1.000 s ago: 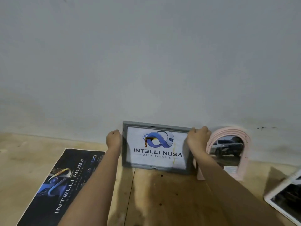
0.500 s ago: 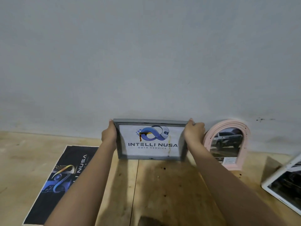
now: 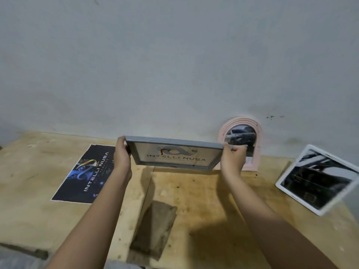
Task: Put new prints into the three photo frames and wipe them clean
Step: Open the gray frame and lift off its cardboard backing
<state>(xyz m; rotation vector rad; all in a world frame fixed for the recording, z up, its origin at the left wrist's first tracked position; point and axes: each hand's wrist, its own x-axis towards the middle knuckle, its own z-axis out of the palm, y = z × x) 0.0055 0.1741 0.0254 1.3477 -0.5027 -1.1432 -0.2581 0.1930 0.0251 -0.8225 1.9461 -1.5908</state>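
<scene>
Grey rectangular photo frame (image 3: 174, 155) mid-picture, long axis left–right; left hand (image 3: 121, 154), right hand (image 3: 232, 159) clasp its short ends; seemingly clear of wooden table (image 3: 204, 191).

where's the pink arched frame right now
In the head view the pink arched frame stands against the wall, right of centre, just behind the right hand.

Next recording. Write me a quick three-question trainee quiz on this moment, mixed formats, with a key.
1. True or false: the left hand and right hand both grip the grey frame.
2. What lies flat on the table to the left of the left hand? A) a print B) a cloth C) a white frame
3. Short answer: what does the picture in the pink frame show?
Key: 1 true; 2 A; 3 a car.
</scene>
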